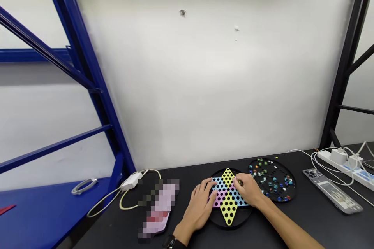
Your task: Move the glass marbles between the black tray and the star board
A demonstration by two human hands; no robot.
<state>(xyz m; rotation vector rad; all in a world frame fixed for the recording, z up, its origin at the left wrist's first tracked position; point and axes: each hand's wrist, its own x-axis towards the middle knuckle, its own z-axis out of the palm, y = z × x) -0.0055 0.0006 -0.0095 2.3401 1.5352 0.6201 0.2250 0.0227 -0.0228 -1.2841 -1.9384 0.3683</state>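
A star-shaped Chinese checkers board point(228, 205) in yellow, blue and pink, dotted with dark holes, lies on a round black base point(216, 221). My left hand point(200, 204) rests over the board's left side, its fingers spread and touching the edge. Over the upper right arm of the star, my right hand point(248, 190) is closed, thumb and fingers bent together. A small dark-gold marble point(240, 183) shows between them, partly hidden. Beside that hand, a round black tray point(293, 184) holds many loose glass marbles point(270, 184) in blue, green, orange and white.
A phone point(333, 191) lies on the black table at right, near a white power strip point(347, 167) with tangled cables. At left are a partly blurred pinkish phone-like object point(163, 204) and a white adapter point(131, 181) with its cable. Blue frame bars point(96, 81) rise at left.
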